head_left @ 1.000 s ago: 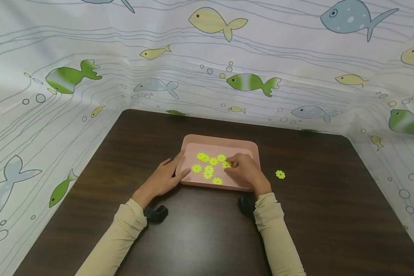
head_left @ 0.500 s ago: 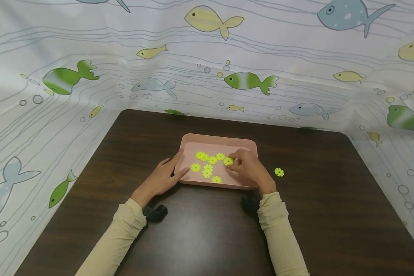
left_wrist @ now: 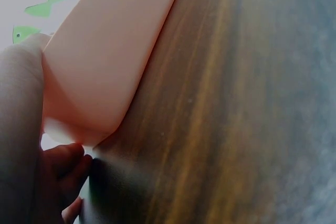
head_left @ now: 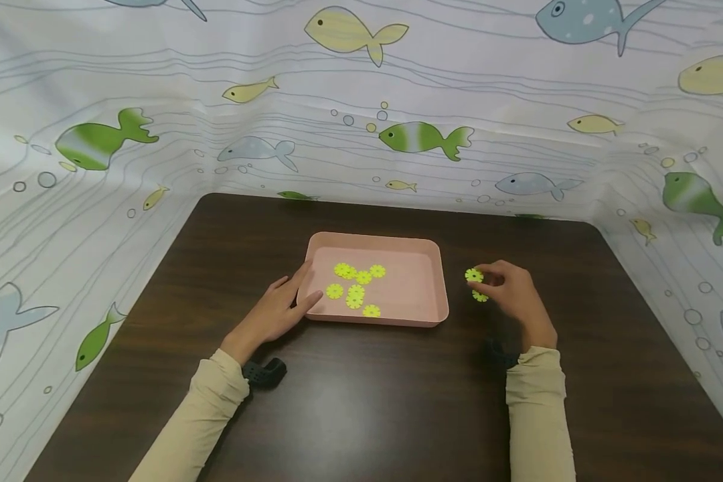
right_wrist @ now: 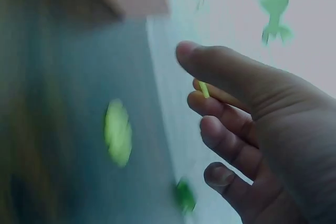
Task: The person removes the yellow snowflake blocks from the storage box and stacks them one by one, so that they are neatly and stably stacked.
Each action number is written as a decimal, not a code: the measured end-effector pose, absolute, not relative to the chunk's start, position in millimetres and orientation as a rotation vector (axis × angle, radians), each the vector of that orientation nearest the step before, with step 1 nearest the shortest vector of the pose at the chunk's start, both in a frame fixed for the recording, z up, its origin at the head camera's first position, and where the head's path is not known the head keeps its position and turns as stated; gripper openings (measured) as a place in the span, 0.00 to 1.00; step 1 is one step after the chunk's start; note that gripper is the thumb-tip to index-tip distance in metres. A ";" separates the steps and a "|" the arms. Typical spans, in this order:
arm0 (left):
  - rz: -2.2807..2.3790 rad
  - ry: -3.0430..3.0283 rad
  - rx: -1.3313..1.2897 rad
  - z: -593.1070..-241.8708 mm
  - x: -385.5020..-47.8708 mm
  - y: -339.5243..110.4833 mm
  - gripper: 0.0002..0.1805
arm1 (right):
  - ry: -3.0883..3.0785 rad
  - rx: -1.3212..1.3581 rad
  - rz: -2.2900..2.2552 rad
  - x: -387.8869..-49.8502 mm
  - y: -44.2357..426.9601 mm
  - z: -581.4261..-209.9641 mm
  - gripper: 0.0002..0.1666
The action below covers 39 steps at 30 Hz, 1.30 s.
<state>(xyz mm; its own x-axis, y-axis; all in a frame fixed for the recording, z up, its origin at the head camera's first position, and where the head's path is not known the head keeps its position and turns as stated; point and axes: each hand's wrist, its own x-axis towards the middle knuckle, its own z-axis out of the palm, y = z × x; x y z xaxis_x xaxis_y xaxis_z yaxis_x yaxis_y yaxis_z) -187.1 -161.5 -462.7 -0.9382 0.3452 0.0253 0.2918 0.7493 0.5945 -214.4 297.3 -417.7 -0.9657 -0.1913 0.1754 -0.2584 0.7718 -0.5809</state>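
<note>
A pink tray (head_left: 391,321) holds several yellow-green notched plastic discs (head_left: 363,277). My left hand (head_left: 271,311) grips the tray's near left corner, its thumb over the rim; the left wrist view shows fingers curled against the outside of the tray's wall (left_wrist: 105,56). Right of the tray, my right hand (head_left: 515,294) pinches one notched disc (head_left: 473,275) between thumb and fingers. Another disc (head_left: 480,296) lies on the table just below it, partly hidden by that hand. In the right wrist view, the pinched disc (right_wrist: 204,89) shows only as a thin edge.
A dark wood table (head_left: 337,388) carries everything. Its far edge meets a white curtain (head_left: 313,174) printed with fish, which also runs along both sides. Dark wrist devices (head_left: 265,373) sit under the sleeves.
My right hand has lifted a notched disc from the tray and carried it rightward, over the disc on the table. My left hand keeps its place on the tray.
</note>
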 end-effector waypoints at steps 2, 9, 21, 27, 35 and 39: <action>0.951 2.853 0.518 -462.7 -187.2 -162.2 0.45 | -2.898 0.286 0.973 -212.2 311.0 -423.9 0.24; 0.948 2.861 0.515 -463.4 -189.0 -162.6 0.45 | -3.014 0.123 1.061 -210.2 330.3 -435.1 0.29; 0.939 2.861 0.529 -463.4 -189.4 -162.8 0.45 | -3.032 0.168 1.073 -213.6 329.9 -441.8 0.27; 0.974 2.853 0.571 -463.0 -188.6 -163.6 0.44 | -3.045 0.152 1.080 -214.3 329.0 -442.9 0.28; 0.968 2.847 0.559 -461.3 -187.2 -163.9 0.44 | -3.071 0.163 1.055 -214.6 327.5 -441.6 0.28; 0.976 2.847 0.568 -460.2 -187.0 -163.6 0.44 | -3.086 0.163 1.049 -215.0 326.6 -440.9 0.30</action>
<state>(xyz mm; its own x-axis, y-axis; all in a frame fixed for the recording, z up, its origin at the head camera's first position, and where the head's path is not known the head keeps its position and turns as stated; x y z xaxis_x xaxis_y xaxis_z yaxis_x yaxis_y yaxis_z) -187.0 -163.6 -460.2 -0.9283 0.3692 0.0447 0.3189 0.7284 0.6064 -215.0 326.6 -440.9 -0.9876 -0.1334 -0.0831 -0.0552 0.7893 -0.6115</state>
